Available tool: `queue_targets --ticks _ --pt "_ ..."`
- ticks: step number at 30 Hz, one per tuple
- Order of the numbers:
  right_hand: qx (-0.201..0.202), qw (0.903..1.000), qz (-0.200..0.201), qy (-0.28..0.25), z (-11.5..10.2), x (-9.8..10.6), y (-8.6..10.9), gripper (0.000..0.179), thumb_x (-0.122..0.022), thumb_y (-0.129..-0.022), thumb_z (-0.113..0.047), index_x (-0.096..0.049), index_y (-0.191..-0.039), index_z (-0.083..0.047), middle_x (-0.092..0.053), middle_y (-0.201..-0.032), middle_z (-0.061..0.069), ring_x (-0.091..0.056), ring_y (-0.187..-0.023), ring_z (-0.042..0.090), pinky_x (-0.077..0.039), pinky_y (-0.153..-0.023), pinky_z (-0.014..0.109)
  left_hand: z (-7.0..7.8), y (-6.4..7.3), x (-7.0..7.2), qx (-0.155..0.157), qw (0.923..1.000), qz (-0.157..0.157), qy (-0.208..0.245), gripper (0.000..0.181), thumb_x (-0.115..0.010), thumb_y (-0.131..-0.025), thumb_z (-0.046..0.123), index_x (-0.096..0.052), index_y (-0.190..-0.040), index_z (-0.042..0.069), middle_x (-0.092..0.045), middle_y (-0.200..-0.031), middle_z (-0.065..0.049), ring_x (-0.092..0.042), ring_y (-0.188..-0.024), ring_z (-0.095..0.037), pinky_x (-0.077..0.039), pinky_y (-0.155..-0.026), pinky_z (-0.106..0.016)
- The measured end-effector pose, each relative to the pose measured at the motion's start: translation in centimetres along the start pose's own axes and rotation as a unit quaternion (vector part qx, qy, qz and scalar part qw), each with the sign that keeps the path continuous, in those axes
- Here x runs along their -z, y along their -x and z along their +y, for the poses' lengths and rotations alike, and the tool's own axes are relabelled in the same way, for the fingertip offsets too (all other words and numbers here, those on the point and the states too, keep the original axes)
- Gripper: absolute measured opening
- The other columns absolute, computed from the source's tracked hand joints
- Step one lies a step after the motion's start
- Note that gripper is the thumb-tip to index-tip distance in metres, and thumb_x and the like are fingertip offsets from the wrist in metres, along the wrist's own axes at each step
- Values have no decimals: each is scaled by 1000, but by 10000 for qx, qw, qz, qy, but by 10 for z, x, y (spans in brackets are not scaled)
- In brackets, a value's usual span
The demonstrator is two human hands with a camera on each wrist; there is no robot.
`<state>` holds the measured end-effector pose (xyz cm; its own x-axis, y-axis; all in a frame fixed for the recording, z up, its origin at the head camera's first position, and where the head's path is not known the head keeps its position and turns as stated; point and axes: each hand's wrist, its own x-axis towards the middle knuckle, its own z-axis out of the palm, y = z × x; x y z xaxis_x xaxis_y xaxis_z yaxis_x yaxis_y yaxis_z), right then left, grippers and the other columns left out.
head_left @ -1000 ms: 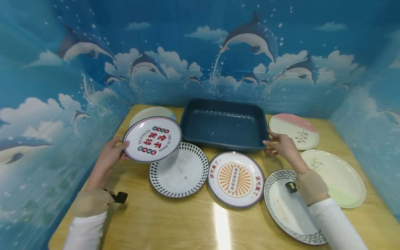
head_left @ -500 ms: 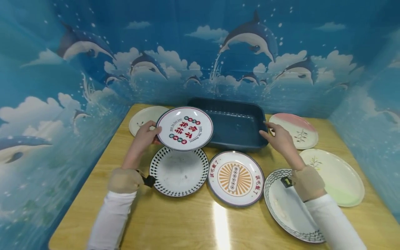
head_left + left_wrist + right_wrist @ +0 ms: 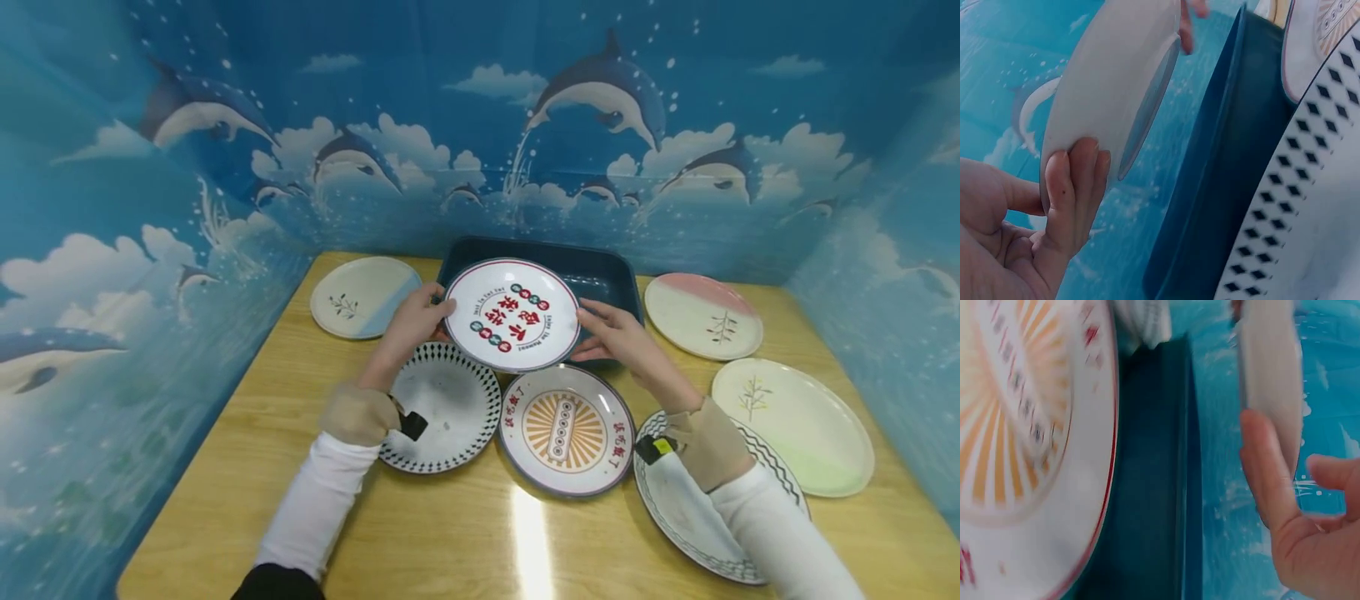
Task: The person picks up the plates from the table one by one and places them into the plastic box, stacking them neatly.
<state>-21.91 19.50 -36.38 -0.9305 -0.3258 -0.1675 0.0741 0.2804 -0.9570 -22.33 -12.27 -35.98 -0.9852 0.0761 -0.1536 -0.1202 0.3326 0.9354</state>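
Note:
A white plate (image 3: 512, 315) with red characters and a dark rim is held up, tilted, over the front of the dark blue baking dish (image 3: 592, 265). Its left edge is pinched by my left hand (image 3: 412, 321), thumb at the rim and fingers underneath. In the left wrist view those fingers (image 3: 1079, 181) press the pale underside. My right hand (image 3: 618, 337) is at the plate's right edge. Straight fingers (image 3: 1266, 469) touch the underside in the right wrist view, while the thumb stands slightly apart from the rim.
On the wooden table (image 3: 420, 533) lie a diamond-rimmed plate (image 3: 442, 417), an orange-sunburst plate (image 3: 566, 479), a wavy-rimmed plate (image 3: 682, 517), a blue-and-cream plate (image 3: 360, 292), a pink-and-cream plate (image 3: 697, 312) and a green-and-cream oval plate (image 3: 802, 433). A dolphin-print backdrop (image 3: 480, 125) encloses the back and sides.
My left hand has carried the red-lettered plate rightward, from above the diamond-rimmed plate to over the baking dish. My right hand has left the dish's right rim and moved left to the plate's edge.

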Motion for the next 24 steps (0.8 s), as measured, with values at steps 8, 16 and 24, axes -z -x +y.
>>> queue_targets --ticks 8,16,24 --pt "-411 9971 178 -614 3 1 -1 65 -48 -105 -6 -13 -159 5 -69 -85 0 -69 -66 6 -62 -71 23 -7 -5 -10 4 9990 -429 -136 35 -53 -107 23 -48 -130 -3 -65 -84 -13 -62 -59 -13 -61 -69 -37" --pt "-393 9956 469 -708 3 8 -4 64 -48 -105 -4 -16 -159 6 -70 -75 -3 -68 -61 6 -62 -66 23 -9 -11 -7 -232 9979 -608 64 45 -45 -109 37 -51 -137 2 -65 -85 -11 -70 -73 -24 -63 -76 -42" --pt "-719 9910 809 -790 -6 19 -25 66 -45 -108 -10 -9 -161 0 -62 -102 7 -66 -69 6 -61 -79 24 -15 -21 11 -586 9903 431 -1181 42 -51 -108 30 -54 -143 7 -54 -143 -16 -52 -131 -33 -45 -109 -51"
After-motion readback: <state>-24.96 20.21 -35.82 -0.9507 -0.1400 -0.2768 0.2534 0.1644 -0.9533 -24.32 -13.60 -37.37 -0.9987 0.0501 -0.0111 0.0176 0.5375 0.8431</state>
